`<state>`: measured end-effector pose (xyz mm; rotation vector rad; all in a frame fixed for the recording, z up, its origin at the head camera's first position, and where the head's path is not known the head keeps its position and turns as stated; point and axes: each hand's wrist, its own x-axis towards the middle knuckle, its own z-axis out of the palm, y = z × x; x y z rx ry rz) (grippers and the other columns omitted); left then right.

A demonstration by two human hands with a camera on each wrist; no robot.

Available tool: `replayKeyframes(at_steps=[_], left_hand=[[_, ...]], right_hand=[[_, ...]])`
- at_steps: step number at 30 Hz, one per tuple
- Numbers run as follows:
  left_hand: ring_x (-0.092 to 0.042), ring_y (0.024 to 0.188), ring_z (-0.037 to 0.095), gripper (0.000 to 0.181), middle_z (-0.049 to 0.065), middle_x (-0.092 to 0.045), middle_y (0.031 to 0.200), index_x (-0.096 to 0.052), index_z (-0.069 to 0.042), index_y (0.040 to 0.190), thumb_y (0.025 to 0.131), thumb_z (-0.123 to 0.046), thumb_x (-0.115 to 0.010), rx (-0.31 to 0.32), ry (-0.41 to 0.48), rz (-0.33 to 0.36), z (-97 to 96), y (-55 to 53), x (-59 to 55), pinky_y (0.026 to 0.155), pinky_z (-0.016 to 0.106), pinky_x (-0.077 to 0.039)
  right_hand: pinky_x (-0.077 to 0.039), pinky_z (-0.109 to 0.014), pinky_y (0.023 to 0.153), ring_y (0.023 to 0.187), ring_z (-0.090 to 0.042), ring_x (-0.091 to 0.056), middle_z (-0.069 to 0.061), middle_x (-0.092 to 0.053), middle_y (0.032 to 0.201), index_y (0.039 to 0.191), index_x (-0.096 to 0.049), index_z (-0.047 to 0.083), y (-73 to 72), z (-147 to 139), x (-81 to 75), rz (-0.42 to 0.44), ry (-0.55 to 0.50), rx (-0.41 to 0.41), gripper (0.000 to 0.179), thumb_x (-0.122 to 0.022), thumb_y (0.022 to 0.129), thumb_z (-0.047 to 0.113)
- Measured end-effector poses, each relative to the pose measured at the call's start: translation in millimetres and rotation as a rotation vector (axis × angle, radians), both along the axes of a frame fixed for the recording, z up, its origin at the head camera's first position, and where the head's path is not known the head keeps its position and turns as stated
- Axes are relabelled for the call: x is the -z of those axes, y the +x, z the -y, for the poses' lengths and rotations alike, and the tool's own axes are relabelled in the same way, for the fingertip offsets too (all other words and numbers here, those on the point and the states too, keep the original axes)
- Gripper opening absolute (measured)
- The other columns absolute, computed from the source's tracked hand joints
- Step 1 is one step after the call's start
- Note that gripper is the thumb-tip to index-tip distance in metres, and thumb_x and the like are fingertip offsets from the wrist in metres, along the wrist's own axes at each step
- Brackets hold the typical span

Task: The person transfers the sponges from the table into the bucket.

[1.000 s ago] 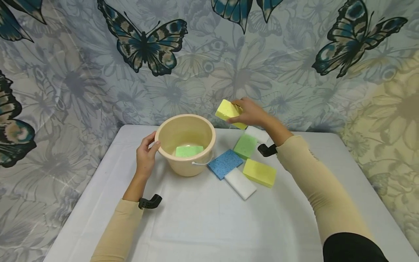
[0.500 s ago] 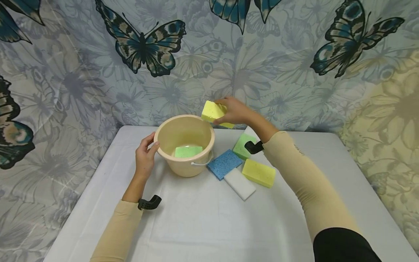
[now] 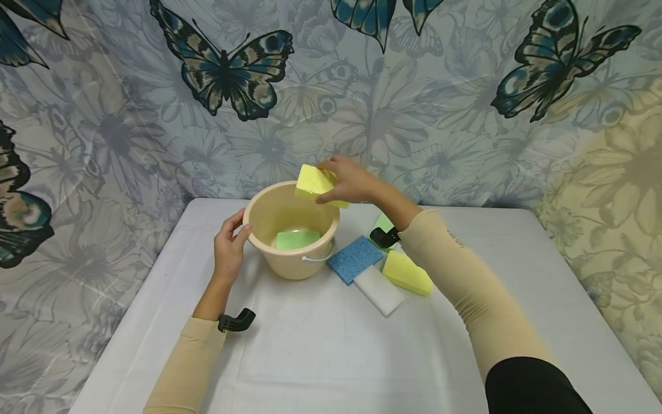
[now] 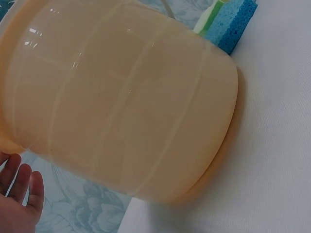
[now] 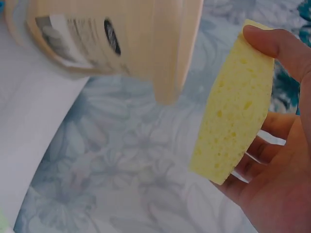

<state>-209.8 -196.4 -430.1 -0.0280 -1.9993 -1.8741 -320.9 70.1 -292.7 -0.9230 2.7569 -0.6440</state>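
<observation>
A cream bucket [image 3: 289,267] stands on the table, with a green sponge [image 3: 297,239] lying at its bottom. My left hand [image 3: 229,244] grips the bucket's rim on its left side, thumb on the near side. In the left wrist view the bucket's wall fills most of the picture, and fingers [image 4: 35,191] show beside the rim. A yellow sponge [image 3: 312,183] is pinched between thumb and fingers of my right hand [image 3: 351,181], above the bucket's far right rim. The right wrist view shows this porous sponge [image 5: 233,107] apart from the bucket.
Right of the bucket lie a blue sponge [image 3: 354,259], a white sponge [image 3: 379,290], a second yellow sponge [image 3: 407,273] and another green sponge [image 3: 381,223], partly hidden by my right forearm. A butterfly-print cloth [image 3: 388,115] hangs behind the white-covered table [image 3: 310,356].
My right hand has carried the yellow sponge leftward, from above the loose sponges to over the bucket's rim. The left hand and bucket have stayed in place.
</observation>
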Motion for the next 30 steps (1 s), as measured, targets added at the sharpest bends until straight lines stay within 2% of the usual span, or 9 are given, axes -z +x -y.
replayKeyframes(at_steps=[6, 14, 24, 30], left_hand=[[-0.047, 0.119, 0.006, 0.044, 0.019, -0.046, 0.142, -0.046, 0.005, 0.140, 0.098, -0.005, -0.053, 0.015, 0.002, -0.020, 0.2, -0.5, 0.2, 0.089, 0.007, -0.046], [-0.048, 0.118, 0.004, 0.043, 0.019, -0.047, 0.142, -0.047, 0.006, 0.139, 0.098, -0.004, -0.054, -0.001, 0.010, -0.009, -0.8, -0.2, 1.0, 0.089, 0.007, -0.046], [-0.048, 0.118, 0.004, 0.043, 0.019, -0.047, 0.141, -0.047, 0.006, 0.139, 0.097, -0.004, -0.054, 0.000, 0.019, -0.013, -0.6, -0.7, 1.0, 0.089, 0.007, -0.046], [-0.048, 0.118, 0.004, 0.043, 0.019, -0.047, 0.141, -0.047, 0.006, 0.139, 0.098, -0.004, -0.054, 0.002, 0.012, -0.014, -0.3, -0.5, 0.9, 0.089, 0.007, -0.046]], right_hand=[[-0.046, -0.043, 0.097, 0.113, -0.027, -0.051, -0.013, -0.051, 0.132, 0.143, -0.048, 0.010, 7.6, 15, 0.6, -0.009, 0.021, -0.053, 0.082, -0.079, 0.075, 0.043], [-0.047, -0.043, 0.098, 0.115, -0.027, -0.052, -0.013, -0.050, 0.133, 0.144, -0.047, 0.013, 11.0, 34, 9.9, 0.025, 0.015, -0.106, 0.080, -0.079, 0.076, 0.042], [-0.048, -0.041, 0.095, 0.110, -0.025, -0.052, -0.011, -0.051, 0.128, 0.145, -0.046, 0.014, 14.1, 47, 23.5, 0.056, 0.032, -0.110, 0.080, -0.079, 0.077, 0.040], [-0.046, -0.043, 0.101, 0.118, -0.028, -0.052, -0.014, -0.051, 0.135, 0.146, -0.045, 0.014, 13.0, 51, 34.3, 0.060, 0.062, -0.115, 0.081, -0.079, 0.078, 0.040]])
